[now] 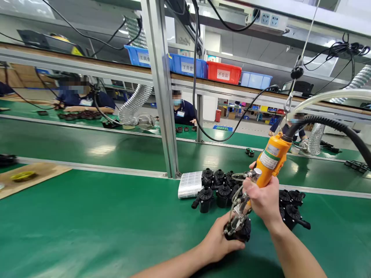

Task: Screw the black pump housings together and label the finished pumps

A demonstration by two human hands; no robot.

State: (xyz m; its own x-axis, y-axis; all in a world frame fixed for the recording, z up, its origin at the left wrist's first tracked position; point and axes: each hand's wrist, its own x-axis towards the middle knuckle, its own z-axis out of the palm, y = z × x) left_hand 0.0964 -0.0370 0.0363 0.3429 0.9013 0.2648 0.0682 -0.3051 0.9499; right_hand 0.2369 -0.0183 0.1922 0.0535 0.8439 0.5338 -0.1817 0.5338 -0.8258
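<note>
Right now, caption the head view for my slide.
Right hand grips orange tool over black part held by left hand.

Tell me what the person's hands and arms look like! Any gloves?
No gloves: the left hand and right hand are both bare. The left forearm and right forearm show no sleeves, watch or bracelet, and narrow toward the hands. I see no rings, but parts of the hands are hidden.

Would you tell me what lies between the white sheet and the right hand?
The head view shows several black parts between the sheet and the right hand.
</note>
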